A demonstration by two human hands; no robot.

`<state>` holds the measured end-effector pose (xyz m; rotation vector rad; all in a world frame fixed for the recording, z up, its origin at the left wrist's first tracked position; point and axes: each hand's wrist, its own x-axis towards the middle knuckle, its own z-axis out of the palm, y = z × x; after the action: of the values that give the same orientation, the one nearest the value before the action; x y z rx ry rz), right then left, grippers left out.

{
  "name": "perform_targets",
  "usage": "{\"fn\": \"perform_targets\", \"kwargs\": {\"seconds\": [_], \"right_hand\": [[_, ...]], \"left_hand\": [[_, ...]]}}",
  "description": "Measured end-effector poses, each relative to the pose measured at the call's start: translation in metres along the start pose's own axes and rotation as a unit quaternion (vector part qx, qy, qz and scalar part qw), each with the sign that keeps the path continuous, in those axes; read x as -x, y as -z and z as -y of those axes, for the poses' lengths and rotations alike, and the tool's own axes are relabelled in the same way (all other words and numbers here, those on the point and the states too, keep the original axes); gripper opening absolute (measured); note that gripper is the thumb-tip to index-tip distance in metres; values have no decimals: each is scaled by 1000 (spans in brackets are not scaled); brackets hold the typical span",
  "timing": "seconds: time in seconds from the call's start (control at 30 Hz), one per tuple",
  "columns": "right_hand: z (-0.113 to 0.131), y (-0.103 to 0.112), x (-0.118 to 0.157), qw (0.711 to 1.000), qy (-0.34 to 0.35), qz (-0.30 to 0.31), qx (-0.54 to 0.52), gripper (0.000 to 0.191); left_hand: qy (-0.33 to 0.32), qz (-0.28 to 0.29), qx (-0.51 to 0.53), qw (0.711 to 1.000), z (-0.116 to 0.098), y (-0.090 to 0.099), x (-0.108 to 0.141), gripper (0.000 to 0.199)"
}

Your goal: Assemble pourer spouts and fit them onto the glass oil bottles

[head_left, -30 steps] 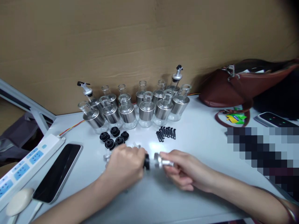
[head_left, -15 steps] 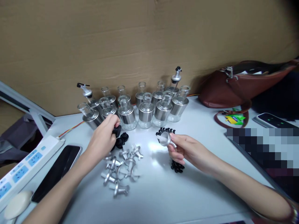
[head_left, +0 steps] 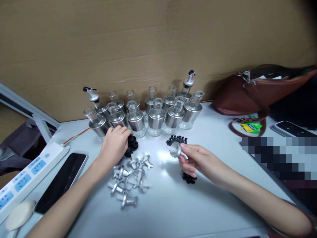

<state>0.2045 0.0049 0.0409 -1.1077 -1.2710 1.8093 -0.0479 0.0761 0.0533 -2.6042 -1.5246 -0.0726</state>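
My right hand (head_left: 194, 157) is closed on a silver pourer top (head_left: 176, 150), its round flange turned to the left. My left hand (head_left: 117, 140) rests at a heap of black rubber stoppers (head_left: 132, 143); its fingertips are hidden, so what they hold, if anything, cannot be made out. Below that heap lie several silver pourer tops (head_left: 130, 180) on the table. A row of small black caps (head_left: 179, 139) is just behind my right hand, and a cluster of black parts (head_left: 189, 178) lies in front of it.
Several glass bottles with metal bands (head_left: 156, 119) stand at the back, two carrying pourers. At the left are a power strip (head_left: 32, 172), a phone (head_left: 61, 181) and a white oval object (head_left: 21, 215). A brown bag (head_left: 247, 96) sits at the right.
My left hand has moved down onto the heap; the black stopper that showed at its fingers is no longer distinct from the others. My right hand holds the pourer top much as before.
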Motion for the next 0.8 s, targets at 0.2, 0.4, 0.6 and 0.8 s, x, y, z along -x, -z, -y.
{"fn": "perform_targets", "kwargs": {"seconds": [0.2,0.4,0.6,0.8], "right_hand": [[2,-1,1,1000,-6,-4,20,51],[3,0,2,996,-4,19,83,47],[3,-13,5,954,5,44,297,36],[-12,-42,1,876,23,34,481,25]], "left_hand": [[17,10,8,1000,3,4,0,33],[33,17,8,999,4,5,1,33],[25,23,9,999,1,17,5,33],[-125,116,187,968,-11,38,31,73]]}}
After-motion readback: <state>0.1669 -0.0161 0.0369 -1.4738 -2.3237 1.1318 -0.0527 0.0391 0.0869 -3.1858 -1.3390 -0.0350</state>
